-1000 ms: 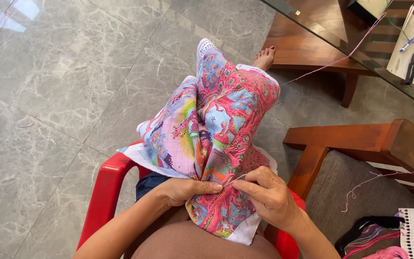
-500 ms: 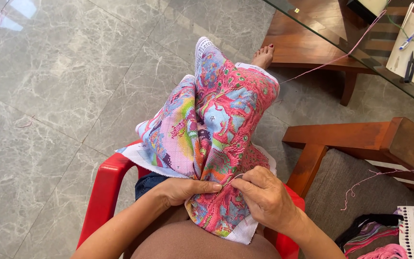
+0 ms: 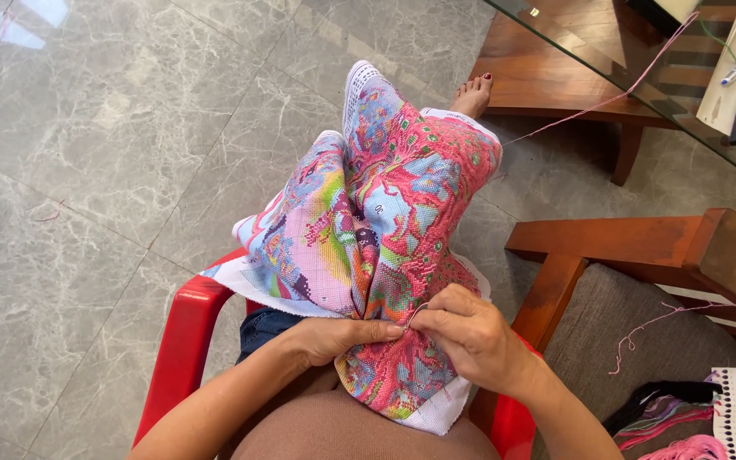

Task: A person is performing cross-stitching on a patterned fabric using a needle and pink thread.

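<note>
Head view: left hand pinches embroidered cloth on lap, right hand beside it holds needle; red chair below, glass surface beyond, grey tile floor.

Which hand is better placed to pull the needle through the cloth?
Probably the right hand: its fingers pinch the needle at the embroidered cloth, while the left hand only grips the folded fabric.

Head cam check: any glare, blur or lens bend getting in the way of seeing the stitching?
Head view: even daylight, soft shadows; embroidered cloth and both hands, left hand and right hand, are sharp. Bright window reflections sit on the marble floor top left and on the glass tabletop. Straight edges bow slightly near the corners.
</note>
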